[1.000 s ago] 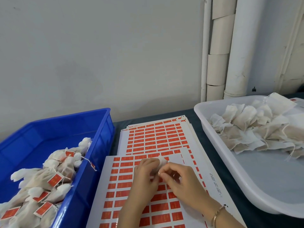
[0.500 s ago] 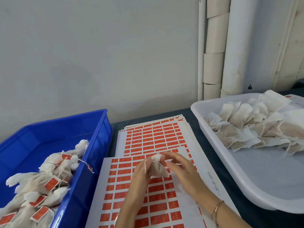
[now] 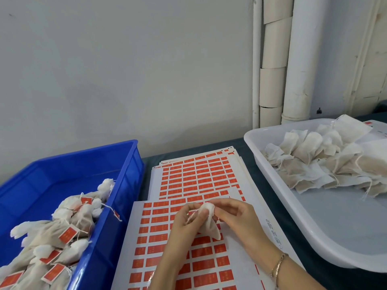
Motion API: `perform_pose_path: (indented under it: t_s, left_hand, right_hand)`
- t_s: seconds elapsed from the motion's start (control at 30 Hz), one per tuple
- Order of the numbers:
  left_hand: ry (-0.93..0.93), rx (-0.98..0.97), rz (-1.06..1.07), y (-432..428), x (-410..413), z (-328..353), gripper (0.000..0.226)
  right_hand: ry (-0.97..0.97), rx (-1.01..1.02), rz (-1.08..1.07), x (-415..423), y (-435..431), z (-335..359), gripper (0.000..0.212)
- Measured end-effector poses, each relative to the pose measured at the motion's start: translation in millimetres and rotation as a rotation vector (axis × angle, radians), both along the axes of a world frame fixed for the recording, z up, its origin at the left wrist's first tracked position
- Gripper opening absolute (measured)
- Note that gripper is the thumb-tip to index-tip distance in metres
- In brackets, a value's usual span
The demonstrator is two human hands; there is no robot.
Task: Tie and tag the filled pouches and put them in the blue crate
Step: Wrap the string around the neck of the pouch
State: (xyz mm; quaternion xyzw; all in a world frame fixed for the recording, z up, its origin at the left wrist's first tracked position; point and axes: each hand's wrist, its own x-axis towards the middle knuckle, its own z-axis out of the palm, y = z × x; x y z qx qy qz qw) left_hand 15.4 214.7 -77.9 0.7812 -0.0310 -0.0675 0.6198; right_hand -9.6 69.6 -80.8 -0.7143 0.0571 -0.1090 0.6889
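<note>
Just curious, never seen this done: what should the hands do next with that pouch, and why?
Probably pull the string snug round the neck: left hand and right hand pinch the pouch above the label sheet, and no orange tag shows on it yet.

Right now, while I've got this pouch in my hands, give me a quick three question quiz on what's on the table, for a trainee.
1. True or false: the blue crate holds tagged pouches.
2. The pouch over the label sheets is held by: A one hand, B both hands, C neither.
3. Fill in: the untagged pouches lie in the white ____.
Key: 1 true. 2 B, left hand and right hand. 3 tray.
</note>
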Motion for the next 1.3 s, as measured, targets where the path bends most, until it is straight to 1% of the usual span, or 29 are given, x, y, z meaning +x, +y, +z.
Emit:
perform_pose_path:
  t_s: [0.1, 0.23, 0.43, 0.63, 0.8, 0.93, 1.1, 1.23, 1.3]
  left_hand:
    - [0.016, -0.009, 0.006, -0.7, 1.8, -3.2, 0.025]
    - [0.063, -0.080, 0.039, -1.4, 3.3, -2.9, 0.016]
    - [0.192, -0.258, 0.015, -2.7, 2.7, 2.5, 0.024]
    - [0.290, -0.371, 0.056, -1.9, 6.4, 3.1, 0.027]
    - [0.334, -0.398, 0.091, -2.3, 8.6, 1.3, 0.026]
    - [0.330, -0.376, 0.077, -1.8, 8.0, 1.4, 0.025]
    - [0.273, -0.374, 0.057, -2.7, 4.8, 0.8, 0.024]
    - [0.219, -0.359, 0.065, -2.9, 4.5, 2.1, 0.024]
    - [0.184, -0.355, 0.059, -1.7, 4.2, 3.3, 0.026]
  right_hand:
    - [-0.016, -0.080, -0.037, -0.7, 1.2, -0.2, 0.015]
    - [-0.089, -0.150, -0.054, 0.1, 3.6, -0.3, 0.015]
    - [-0.195, -0.323, -0.026, -0.8, 4.1, -2.5, 0.010]
    - [-0.223, -0.415, -0.001, -1.6, 3.2, -2.9, 0.021]
    - [-0.215, -0.495, 0.016, -1.6, 3.6, -3.9, 0.030]
    - [-0.226, -0.524, 0.009, -2.1, 3.8, -6.1, 0.023]
    - [-0.231, -0.552, -0.040, -2.2, 3.1, -5.8, 0.021]
    - [-0.249, -0.585, -0.033, -1.9, 2.9, -8.4, 0.014]
    - [-0.245, -0.587, -0.039, -1.8, 3.9, -10.6, 0.014]
